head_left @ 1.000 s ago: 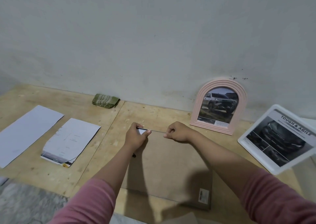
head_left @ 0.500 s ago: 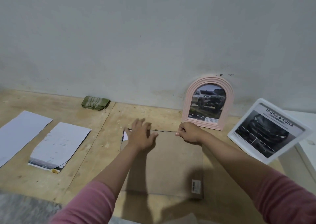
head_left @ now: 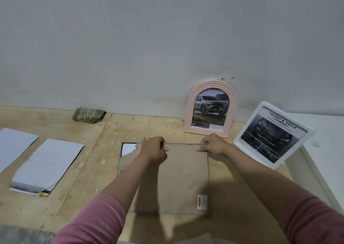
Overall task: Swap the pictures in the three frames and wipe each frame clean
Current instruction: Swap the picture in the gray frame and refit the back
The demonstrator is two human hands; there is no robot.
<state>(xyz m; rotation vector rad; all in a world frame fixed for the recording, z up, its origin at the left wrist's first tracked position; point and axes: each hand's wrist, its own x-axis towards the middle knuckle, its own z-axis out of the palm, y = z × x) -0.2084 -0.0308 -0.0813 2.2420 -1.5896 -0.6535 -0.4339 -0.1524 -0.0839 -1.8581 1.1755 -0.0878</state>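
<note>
Both hands pinching far edge of face-down frame on table.

Plywood table [head_left: 89,202] carries brown frame back [head_left: 183,178], lying flat, barcode sticker at its near right corner. Left hand [head_left: 153,149] and right hand [head_left: 214,144] grip its far edge, apart. White frame [head_left: 305,132] right of it, tilted; pink arched frame [head_left: 189,113] beyond, against wall; loose pictures [head_left: 48,165] left; green cloth [head_left: 89,115] far left.

We face a plain grey-white wall [head_left: 149,39], scuffed near its base. Below us lies a plywood tabletop [head_left: 78,202]. A white surface [head_left: 323,143] adjoins it.
</note>
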